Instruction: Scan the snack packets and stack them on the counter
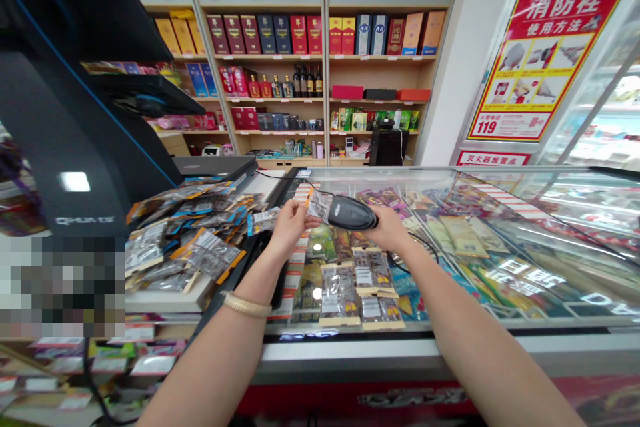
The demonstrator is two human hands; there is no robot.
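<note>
My left hand [291, 223] pinches a small snack packet [319, 204] with an orange edge by its left side. In my right hand [387, 228] is a black barcode scanner [351, 213], its head turned left and right up against the packet. Below the scanner, several clear packets with tan edges [340, 293] lie on the glass top of a chest freezer [445, 340]. Left of my left hand is a large pile of similar snack packets [200, 220] with orange, blue and tan edges. Another blue-edged packet [263, 221] lies just beside my left wrist.
A dark checkout terminal [95, 147] rises at the left. Behind the freezer, shelves [270, 57] hold boxes and bottles. A red fire-hydrant poster [545, 53] hangs on the right wall. The scanner's black cable [425, 243] loops over the glass.
</note>
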